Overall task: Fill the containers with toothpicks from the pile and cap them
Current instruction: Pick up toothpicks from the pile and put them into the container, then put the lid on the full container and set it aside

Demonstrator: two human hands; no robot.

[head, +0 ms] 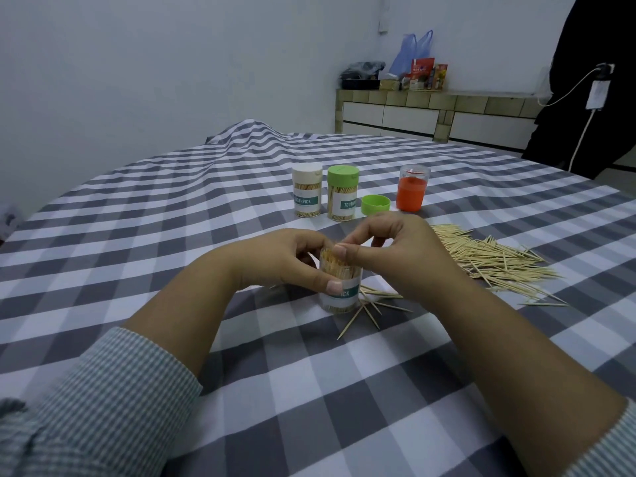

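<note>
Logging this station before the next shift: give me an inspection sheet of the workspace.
Surface: checked cloth, rumpled at far end.
Job's things: open container, full; two capped containers; loose green cap; toothpick pile.
Clutter: stray toothpicks; orange container.
Grip: left hand holds open container; right hand pinches at its mouth.
Cables: white cord by wall.
Surroundings: shelf with bags, boxes.
</note>
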